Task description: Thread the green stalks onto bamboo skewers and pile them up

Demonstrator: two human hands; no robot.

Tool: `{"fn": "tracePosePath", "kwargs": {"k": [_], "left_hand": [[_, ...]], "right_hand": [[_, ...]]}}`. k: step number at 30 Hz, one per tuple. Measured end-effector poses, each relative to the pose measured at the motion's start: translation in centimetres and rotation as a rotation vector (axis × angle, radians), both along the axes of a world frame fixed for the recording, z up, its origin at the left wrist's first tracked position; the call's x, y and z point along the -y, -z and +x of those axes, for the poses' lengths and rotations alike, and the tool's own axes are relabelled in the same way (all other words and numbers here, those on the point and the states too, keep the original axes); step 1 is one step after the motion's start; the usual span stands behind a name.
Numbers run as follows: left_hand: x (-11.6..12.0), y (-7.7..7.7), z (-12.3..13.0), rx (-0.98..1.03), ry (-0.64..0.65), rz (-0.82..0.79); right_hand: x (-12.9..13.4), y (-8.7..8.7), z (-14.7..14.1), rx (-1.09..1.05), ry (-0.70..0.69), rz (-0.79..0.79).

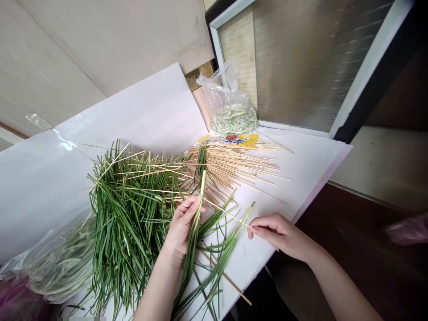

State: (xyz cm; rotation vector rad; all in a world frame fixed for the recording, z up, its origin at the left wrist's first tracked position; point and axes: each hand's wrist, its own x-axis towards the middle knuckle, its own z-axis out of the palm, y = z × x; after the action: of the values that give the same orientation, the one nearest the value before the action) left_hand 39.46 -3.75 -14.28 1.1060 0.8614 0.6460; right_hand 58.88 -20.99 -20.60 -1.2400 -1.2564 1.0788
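Note:
My left hand (183, 223) is closed round a few green chive stalks (192, 243), their pale ends pointing up and the leaves hanging down. Between thumb and fingers, my right hand (272, 229) pinches one end of a thin wooden skewer (230, 214). The skewer's other end meets the stalks at my left fingertips. Loose chives (224, 254) lie on the white surface between my hands. Left of my left hand is a large pile of skewered chives (129, 223). Beyond my hands, many bare skewers (230, 165) are fanned out.
A clear bag of cut greens (234, 118) stands at the back, by a yellow wrapper (249, 140). Another plastic bag of greens (63, 263) lies at the left. The white table's (301, 156) right edge borders a dark floor. A framed glass panel (297, 67) rises behind.

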Motion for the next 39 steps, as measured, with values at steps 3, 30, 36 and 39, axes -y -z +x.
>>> {"fn": "tracePosePath", "kwargs": {"k": [3,30,36,39], "left_hand": [[0.0,0.1,0.1,0.007,-0.009,0.022],[0.5,-0.2,0.5,0.078,-0.130,0.008],[0.7,-0.2,0.5,0.084,-0.112,0.008],[0.8,-0.2,0.6,0.066,-0.108,0.003]], "right_hand": [[0.0,0.0,0.0,0.003,0.000,-0.005],[0.0,-0.1,0.1,-0.024,-0.021,-0.007],[-0.1,-0.2,0.1,-0.012,-0.020,-0.015],[-0.1,-0.2,0.2,-0.016,-0.021,-0.016]]}}
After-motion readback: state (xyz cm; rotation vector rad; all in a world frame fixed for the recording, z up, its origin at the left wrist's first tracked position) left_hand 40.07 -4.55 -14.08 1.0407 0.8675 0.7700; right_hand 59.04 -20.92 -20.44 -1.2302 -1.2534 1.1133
